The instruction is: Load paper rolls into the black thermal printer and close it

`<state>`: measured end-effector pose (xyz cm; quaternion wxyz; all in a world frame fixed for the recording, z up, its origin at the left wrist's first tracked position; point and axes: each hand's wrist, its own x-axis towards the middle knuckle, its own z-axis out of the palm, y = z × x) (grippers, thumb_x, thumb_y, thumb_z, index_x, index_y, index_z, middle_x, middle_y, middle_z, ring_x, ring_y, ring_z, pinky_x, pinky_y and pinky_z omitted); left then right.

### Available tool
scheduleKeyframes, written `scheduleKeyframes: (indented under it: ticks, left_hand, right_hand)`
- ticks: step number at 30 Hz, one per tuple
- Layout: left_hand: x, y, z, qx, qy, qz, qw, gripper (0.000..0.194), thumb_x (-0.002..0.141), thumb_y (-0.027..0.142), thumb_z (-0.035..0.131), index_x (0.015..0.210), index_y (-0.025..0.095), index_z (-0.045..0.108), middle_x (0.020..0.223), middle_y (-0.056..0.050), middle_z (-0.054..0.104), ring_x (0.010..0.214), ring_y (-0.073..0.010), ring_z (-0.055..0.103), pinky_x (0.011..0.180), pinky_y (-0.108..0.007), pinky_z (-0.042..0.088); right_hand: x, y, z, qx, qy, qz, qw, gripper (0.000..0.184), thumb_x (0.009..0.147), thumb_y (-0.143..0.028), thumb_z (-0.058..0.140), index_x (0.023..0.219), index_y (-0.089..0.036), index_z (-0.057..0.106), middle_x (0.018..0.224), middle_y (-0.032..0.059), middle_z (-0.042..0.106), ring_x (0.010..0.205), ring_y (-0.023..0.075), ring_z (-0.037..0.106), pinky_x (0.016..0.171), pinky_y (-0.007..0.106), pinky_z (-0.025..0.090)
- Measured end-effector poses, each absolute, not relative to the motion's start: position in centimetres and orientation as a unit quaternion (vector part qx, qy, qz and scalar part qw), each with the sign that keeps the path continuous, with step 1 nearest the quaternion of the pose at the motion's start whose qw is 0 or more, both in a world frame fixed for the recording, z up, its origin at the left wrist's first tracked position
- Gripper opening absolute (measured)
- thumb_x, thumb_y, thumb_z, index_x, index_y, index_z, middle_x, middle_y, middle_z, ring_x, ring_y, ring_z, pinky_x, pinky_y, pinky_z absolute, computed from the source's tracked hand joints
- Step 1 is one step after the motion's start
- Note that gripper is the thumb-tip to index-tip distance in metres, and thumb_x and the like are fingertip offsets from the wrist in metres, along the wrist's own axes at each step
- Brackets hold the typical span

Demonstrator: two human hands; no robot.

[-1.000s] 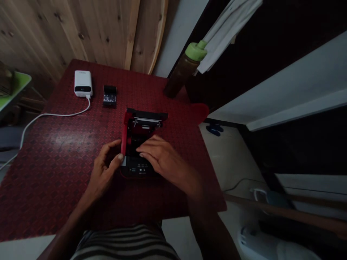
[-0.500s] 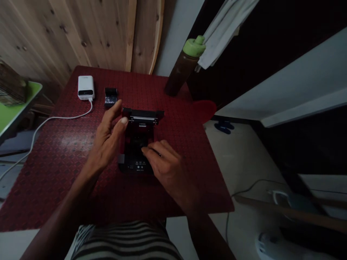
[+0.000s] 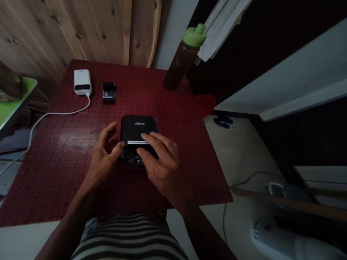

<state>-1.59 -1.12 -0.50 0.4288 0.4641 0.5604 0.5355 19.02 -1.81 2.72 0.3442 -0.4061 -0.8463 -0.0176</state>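
A small black printer (image 3: 139, 130) with red sides lies on the patterned red table (image 3: 67, 187). Its lid is down, with a white warning strip across it and small buttons near the front. My left hand (image 3: 105, 155) steadies the printer's left side, thumb on the edge and the other fingers bent beside it. Over the right part sits my right hand (image 3: 162, 164), fingers apart, fingertips on the lid and front panel. The printer's right front corner is hidden beneath it. Farther back lies a short dark roll (image 3: 108, 91) with a glossy strip unrolled.
A white power bank (image 3: 82, 81) with a plugged-in cable (image 3: 62, 113) stands at the back left. At the back right is a brown bottle (image 3: 181, 65) with a green cap. A red rounded seat (image 3: 205, 105) shows past the right table edge, with slippers (image 3: 222, 122) on the floor.
The printer's lid, raised before, is now down. My left hand went up to the lid and came back to the side. My right hand moved from inside the printer to its top.
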Motion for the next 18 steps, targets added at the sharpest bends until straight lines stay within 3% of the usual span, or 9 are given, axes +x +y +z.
scheduleKeyframes:
  ticks: [8,14,18]
  left_hand:
    - [-1.41,-1.16,-0.35,0.451,0.52,0.533,0.492,0.061,0.094,0.042,0.083,0.15,0.025,0.065,0.163,-0.014,0.066,0.151,-0.0343,0.064,0.124,-0.05,0.055]
    - [-1.57,-0.94,-0.68,0.453,0.527,0.531,0.484,0.062,0.093,0.042,0.083,0.151,0.025,0.066,0.161,-0.013,0.067,0.15,-0.0348,0.065,0.121,-0.049,0.057]
    - [-1.51,-1.81,-0.41,0.425,0.538,0.529,0.5,0.062,0.094,0.045,0.084,0.15,0.024,0.069,0.158,-0.013,0.07,0.145,-0.0351,0.068,0.118,-0.049,0.059]
  right_hand:
    - [19.15,-1.9,3.34,-0.415,-0.845,0.089,0.325,0.026,0.11,-0.012,0.064,0.123,-0.026,0.081,0.13,0.0082,0.087,0.125,0.0266,0.082,0.108,0.048,0.063]
    - [19.07,-1.91,3.29,-0.413,-0.844,0.08,0.332,0.022,0.111,-0.012,0.064,0.123,-0.022,0.08,0.129,0.0097,0.087,0.124,0.0264,0.083,0.109,0.046,0.065]
    - [19.21,-2.54,3.08,-0.409,-0.831,0.09,0.366,0.027,0.111,-0.012,0.064,0.135,-0.02,0.074,0.134,0.0118,0.085,0.131,0.0261,0.079,0.113,0.047,0.065]
